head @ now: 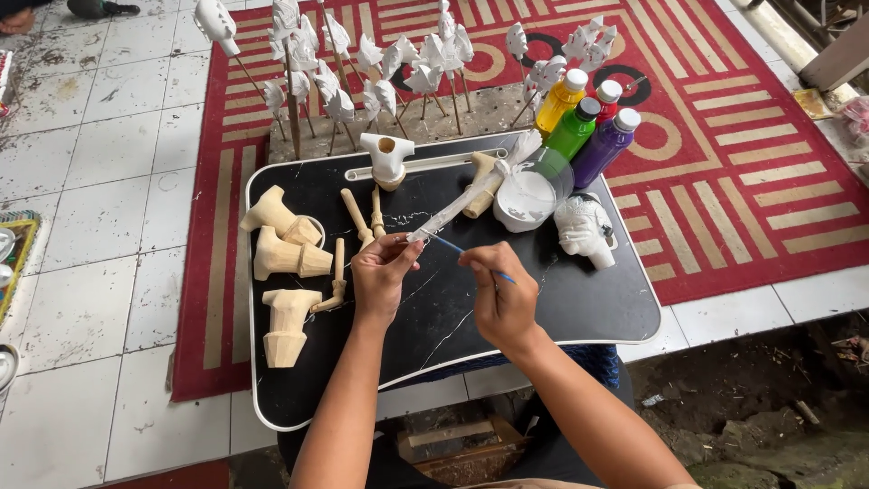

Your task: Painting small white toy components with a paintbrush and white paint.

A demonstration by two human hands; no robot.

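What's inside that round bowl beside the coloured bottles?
The bowl holds white paint; a white-coated stick piece lies across its rim. The bowl's bottom is covered by paint.

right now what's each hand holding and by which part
The left hand pinches a white-painted wooden stick piece by its lower end; the right hand grips a thin blue-handled brush mid-handle.

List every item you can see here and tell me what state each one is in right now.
Left hand: pinching a thin white-coated stick piece.
Right hand: holding a blue brush, tip at the stick.
Paint bowl: holds white paint.
Four paint bottles: upright, capped.
Carved head: coated white, lying on the black tray.
Three wooden body pieces: unpainted, lying down.
Pieces on sticks: white, standing upright.
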